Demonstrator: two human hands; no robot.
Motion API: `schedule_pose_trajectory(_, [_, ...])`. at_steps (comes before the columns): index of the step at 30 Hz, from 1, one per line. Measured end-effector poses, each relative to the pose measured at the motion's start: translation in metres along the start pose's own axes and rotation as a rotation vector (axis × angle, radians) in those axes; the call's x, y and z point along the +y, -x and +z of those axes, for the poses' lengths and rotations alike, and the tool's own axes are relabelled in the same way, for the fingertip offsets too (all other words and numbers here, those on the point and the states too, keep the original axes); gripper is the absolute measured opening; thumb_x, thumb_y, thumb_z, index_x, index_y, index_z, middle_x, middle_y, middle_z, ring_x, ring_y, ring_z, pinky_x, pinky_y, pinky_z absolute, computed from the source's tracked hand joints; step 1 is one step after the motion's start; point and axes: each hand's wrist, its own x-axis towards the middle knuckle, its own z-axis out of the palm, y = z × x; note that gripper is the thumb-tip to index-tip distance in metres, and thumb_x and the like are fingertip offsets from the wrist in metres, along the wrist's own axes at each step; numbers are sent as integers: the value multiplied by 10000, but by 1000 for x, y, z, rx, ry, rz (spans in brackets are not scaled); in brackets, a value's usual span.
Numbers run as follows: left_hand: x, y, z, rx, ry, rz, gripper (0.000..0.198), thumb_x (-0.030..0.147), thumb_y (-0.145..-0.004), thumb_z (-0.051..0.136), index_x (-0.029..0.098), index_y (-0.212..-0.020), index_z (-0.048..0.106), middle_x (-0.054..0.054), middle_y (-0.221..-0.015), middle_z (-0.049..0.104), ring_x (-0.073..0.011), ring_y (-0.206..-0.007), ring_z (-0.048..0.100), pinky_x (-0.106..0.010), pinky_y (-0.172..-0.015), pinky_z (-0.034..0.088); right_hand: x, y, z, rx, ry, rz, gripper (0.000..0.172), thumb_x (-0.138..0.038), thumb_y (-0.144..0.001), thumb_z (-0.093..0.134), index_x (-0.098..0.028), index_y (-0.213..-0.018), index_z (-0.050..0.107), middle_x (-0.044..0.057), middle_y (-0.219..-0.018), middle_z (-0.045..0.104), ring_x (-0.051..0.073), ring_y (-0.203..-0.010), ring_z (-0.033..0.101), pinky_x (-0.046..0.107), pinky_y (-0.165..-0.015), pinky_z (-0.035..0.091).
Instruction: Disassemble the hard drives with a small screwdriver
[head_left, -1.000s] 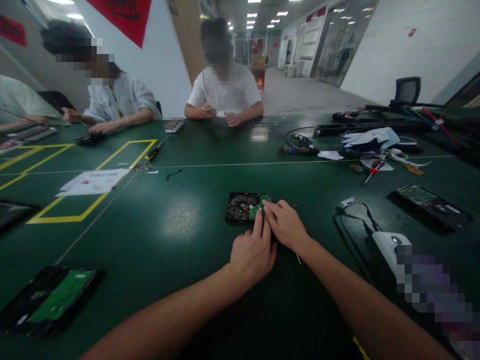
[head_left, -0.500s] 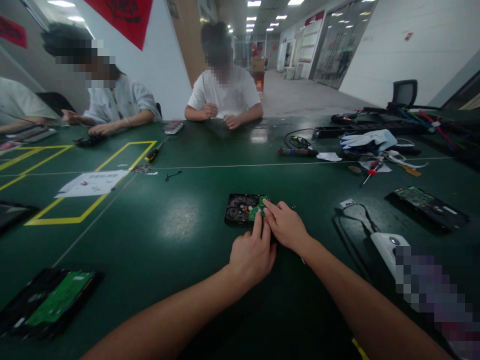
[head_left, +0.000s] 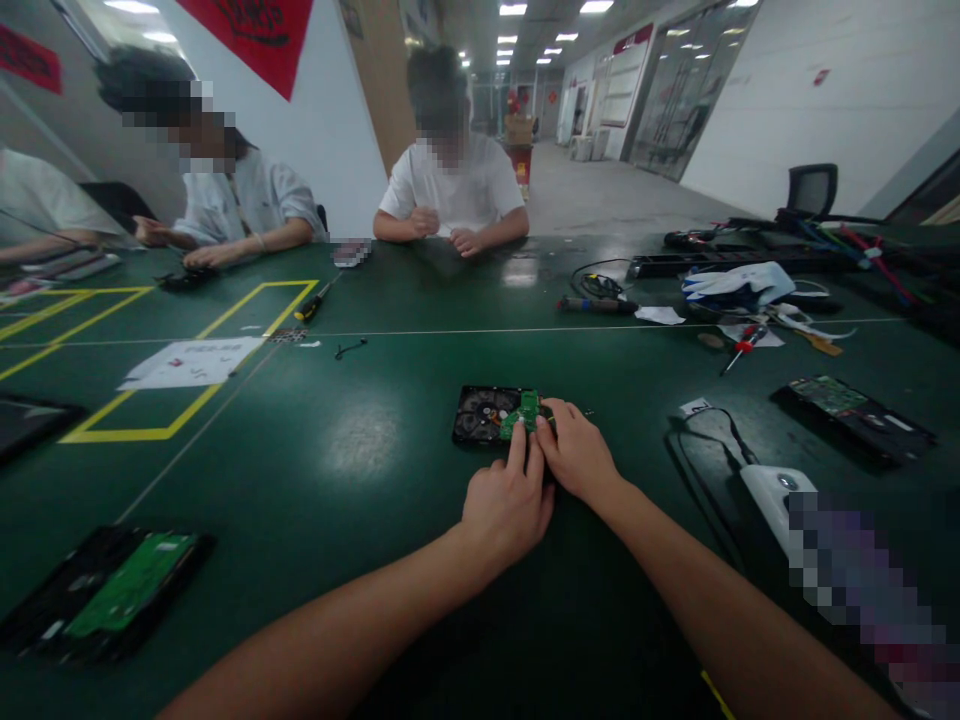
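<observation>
A black hard drive (head_left: 478,412) lies flat on the dark green table in front of me, with a small green circuit board (head_left: 529,403) on its right part. My left hand (head_left: 504,503) grips the drive's near side, its index and middle fingertips pressed on the board. Against the right end, my right hand (head_left: 579,452) is closed, fingers bent round the edge of board and drive. The two hands touch or nearly touch. Under the fingers, the board's near right corner is hidden. Tiny pieces, perhaps screws (head_left: 589,412), lie just beyond my right hand.
Other hard drives lie at near left (head_left: 127,590) and right (head_left: 855,415). A white device with a cable (head_left: 776,490) sits at near right. Screwdrivers (head_left: 742,347), gloves (head_left: 739,283) and cables are farther back. A white paper (head_left: 191,362) lies left; people sit across the table.
My right fingers have drawn back from the top of the circuit board to its right edge, uncovering more of it. My left hand stays in place. The view has shifted slightly.
</observation>
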Motion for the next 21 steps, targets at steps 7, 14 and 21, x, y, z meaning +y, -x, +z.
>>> schedule_pose_trajectory(7, [1,1,-3,22,8,6,708,408,-982,453,125,-1599,252,-229,-1650,262,-271,-929,704,-396,-712,591,2,-2,-9,74,-153,57,354,-305,-964,505,-185,-1292,565,112,-1115,711,251,-987,677,397,-903,509])
schedule_pose_trajectory(14, [-3,0,-1,52,0,32,668,437,-993,435,109,-1564,321,-240,-1621,301,-256,-901,710,-386,-686,589,10,-10,-58,182,-305,78,313,-453,-958,566,-248,-1170,671,64,-1028,742,238,-928,699,386,-839,538])
schedule_pose_trajectory(21, [-14,-17,-3,122,29,8,568,477,-1026,407,178,-1509,403,-173,-1444,484,-233,-928,706,-333,-682,579,58,16,-61,106,-205,258,445,-305,-919,608,-231,-1357,581,63,-1063,705,214,-837,692,374,-776,549])
